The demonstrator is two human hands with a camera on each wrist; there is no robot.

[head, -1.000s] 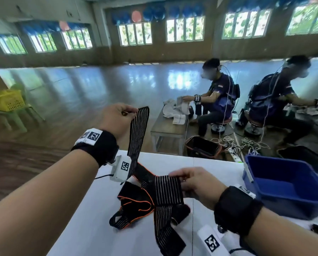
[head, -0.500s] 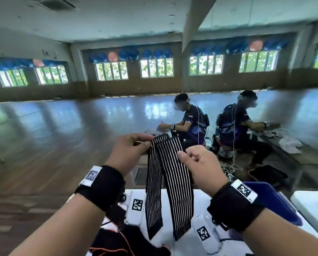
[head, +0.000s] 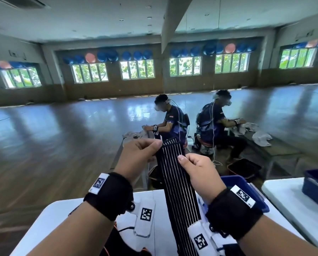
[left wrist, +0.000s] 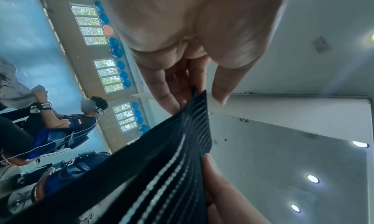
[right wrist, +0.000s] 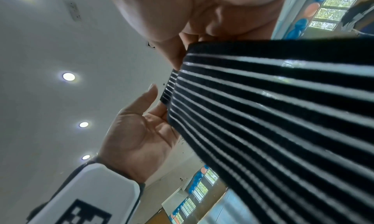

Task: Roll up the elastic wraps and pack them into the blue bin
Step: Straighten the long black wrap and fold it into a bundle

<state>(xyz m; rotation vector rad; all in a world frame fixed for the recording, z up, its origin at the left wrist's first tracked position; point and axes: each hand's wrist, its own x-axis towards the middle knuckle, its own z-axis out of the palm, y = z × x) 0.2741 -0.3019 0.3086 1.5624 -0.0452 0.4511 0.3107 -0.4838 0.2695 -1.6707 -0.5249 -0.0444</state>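
A black elastic wrap [head: 178, 191] with thin white stripes hangs from both raised hands down to the white table [head: 58, 215]. My left hand [head: 155, 147] pinches its top left corner; the left wrist view shows fingers [left wrist: 172, 96] clamped on the wrap's end [left wrist: 161, 163]. My right hand [head: 183, 159] pinches the right edge a little lower, thumb on top. In the right wrist view the wrap [right wrist: 273, 115] fills the right side. The blue bin [head: 246, 185] sits on the table behind my right wrist, mostly hidden.
More black wraps with orange trim [head: 117, 242] lie on the table under my left forearm. A second blue bin [head: 316, 183] stands on another white table at the right. A seated person [head: 169, 122] works at a bench ahead, beside a mirror.
Both hands have lifted the wrap off the table to chest height. The two hanging strands have come together into one flat band, and the head view has tilted upward.
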